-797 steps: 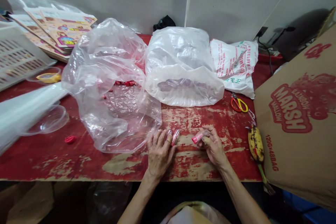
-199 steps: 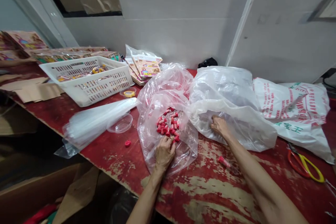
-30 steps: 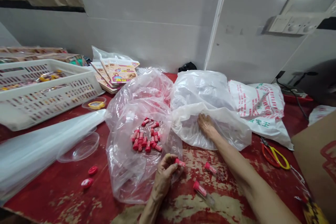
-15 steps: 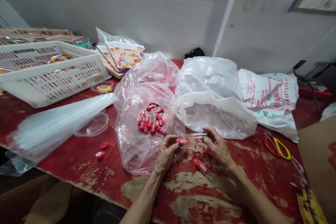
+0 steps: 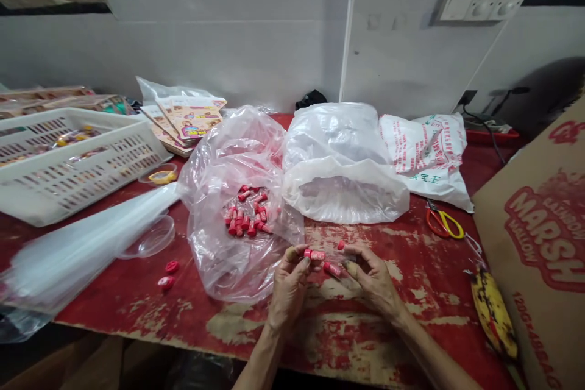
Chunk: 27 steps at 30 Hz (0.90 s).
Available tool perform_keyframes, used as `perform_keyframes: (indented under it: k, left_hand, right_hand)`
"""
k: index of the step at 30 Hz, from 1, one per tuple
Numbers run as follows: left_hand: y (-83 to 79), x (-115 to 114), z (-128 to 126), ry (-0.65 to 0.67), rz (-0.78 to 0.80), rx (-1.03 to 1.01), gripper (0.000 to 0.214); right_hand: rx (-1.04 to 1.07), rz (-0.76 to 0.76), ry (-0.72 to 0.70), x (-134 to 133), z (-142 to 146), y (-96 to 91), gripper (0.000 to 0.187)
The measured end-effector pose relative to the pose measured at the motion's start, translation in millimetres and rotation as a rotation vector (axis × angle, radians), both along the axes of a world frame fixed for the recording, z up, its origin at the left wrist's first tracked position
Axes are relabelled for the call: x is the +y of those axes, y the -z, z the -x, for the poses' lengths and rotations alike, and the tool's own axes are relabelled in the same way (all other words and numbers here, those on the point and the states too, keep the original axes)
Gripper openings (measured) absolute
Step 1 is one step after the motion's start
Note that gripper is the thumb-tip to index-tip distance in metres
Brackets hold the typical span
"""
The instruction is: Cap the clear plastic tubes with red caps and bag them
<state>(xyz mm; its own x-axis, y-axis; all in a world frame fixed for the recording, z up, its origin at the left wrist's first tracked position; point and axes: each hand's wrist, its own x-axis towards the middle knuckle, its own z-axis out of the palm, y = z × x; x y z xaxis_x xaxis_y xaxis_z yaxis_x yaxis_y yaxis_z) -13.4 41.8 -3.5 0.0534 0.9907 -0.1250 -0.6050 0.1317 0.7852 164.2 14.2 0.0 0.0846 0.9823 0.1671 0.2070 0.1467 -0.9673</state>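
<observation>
My left hand [image 5: 290, 286] pinches a small red-capped tube [image 5: 315, 255] with a pink printed body between thumb and fingertips. Close to its right, a second red printed tube [image 5: 333, 269] has a see-through end at the thumb of my right hand [image 5: 372, 280]. My right fingers are curled around clear tubing there, partly hidden and hard to see. A loose red cap [image 5: 340, 245] sits beside my right index fingertip. Left of my hands, a clear plastic bag [image 5: 205, 256] lies with its mouth toward me, and several red-capped tubes [image 5: 247, 219] are in it.
An open white sack [image 5: 356, 204] stands behind my hands. To the right are scissors [image 5: 443, 222], a spotted banana [image 5: 493, 314] and a cardboard box [image 5: 539, 244]. Leftward lie two red pieces [image 5: 167, 282], a clear lid [image 5: 153, 236], plastic sheets [image 5: 95, 234] and a white basket [image 5: 105, 177].
The camera view has turned rightward, showing more of the box and banana. My hands have come closer together. The clear tube that stuck out from my right fingers no longer shows plainly.
</observation>
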Motion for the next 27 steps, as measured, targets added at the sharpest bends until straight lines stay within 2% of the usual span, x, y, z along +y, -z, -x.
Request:
perform_keyframes:
  k: [5, 11, 14, 18, 21, 23, 25, 27]
  left_hand:
    - [4.3, -15.1, -15.1, -0.069, 0.032, 0.067, 0.032]
    - [11.7, -34.4, -27.7, -0.01, -0.019, 0.387, 0.026]
    - [9.7, -41.1, -32.4, 0.015, -0.114, 0.537, 0.024]
    - [3.5, -46.6, -38.2, 0.008, -0.188, 0.602, 0.02]
    - [-2.8, -46.4, -39.5, 0.098, -0.24, 0.629, 0.018]
    - [-6.3, -41.2, -35.8, 0.156, -0.293, 0.677, 0.019]
    - [-8.0, -30.0, -25.4, 0.104, -0.34, 0.763, 0.019]
    - [-7.6, -11.5, -6.1, -0.092, -0.36, 0.96, 0.021]
  right_hand:
    - [-0.042, -0.086, 0.005, -16.6, 2.3, -3.1, 0.021]
    - [-0.103, -0.111, 0.067, -29.5, 0.0, 6.8, 0.023]
    - [-0.128, -0.127, 0.096, -34.7, -1.1, 13.0, 0.024]
    - [-0.152, -0.135, 0.138, -40.7, -2.9, 26.0, 0.028]
    - [-0.174, -0.104, 0.136, -42.9, -8.2, 34.8, 0.029]
    - [-0.194, -0.072, 0.079, -40.7, -15.5, 36.8, 0.03]
    - [-0.224, -0.054, 0.035, -34.3, -26.5, 36.2, 0.029]
    - [-0.245, -0.046, 0.066, -23.2, -40.5, 35.6, 0.03]
